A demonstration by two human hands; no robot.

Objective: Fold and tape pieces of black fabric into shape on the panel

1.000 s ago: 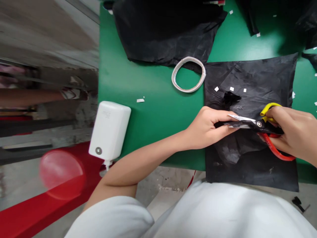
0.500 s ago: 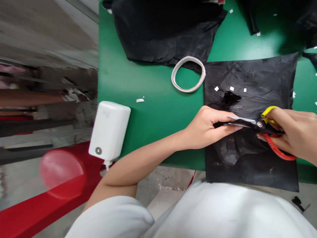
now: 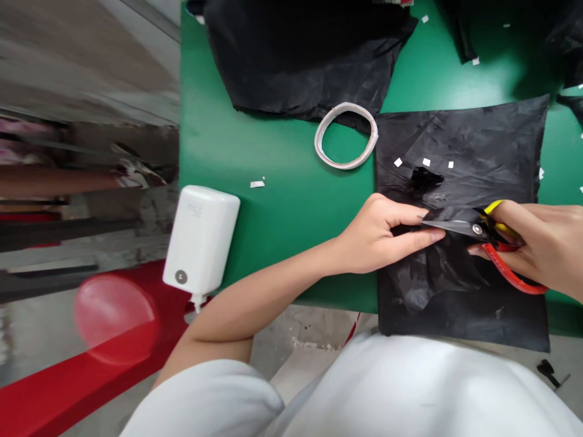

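One green table (image 3: pixel 277 224) bore a creased black sheet (image 3: pixel 496 145) at three o'clock in the view. The sheet's six o'clock edge hung past the table's, so a hard tug might have dragged it askew. The left hand (image 3: pixel 382 235) pinched a fold of black material (image 3: pixel 452 212); whether that belonged to the sheet, I could not tell. The right hand (image 3: pixel 544 238) gripped the scissors (image 3: pixel 477 229), blades aimed at nine o'clock, close against the left fingertips: a squeeze taken there could have nipped skin, and slack folds could have left a ragged cut.

The sheet looked dull and rumpled, with a darker patch toward eleven o'clock, hole or clump unclear. The scissors had yellow and red handles. Three tiny white squares (image 3: pixel 426 162) lay just beyond that patch.
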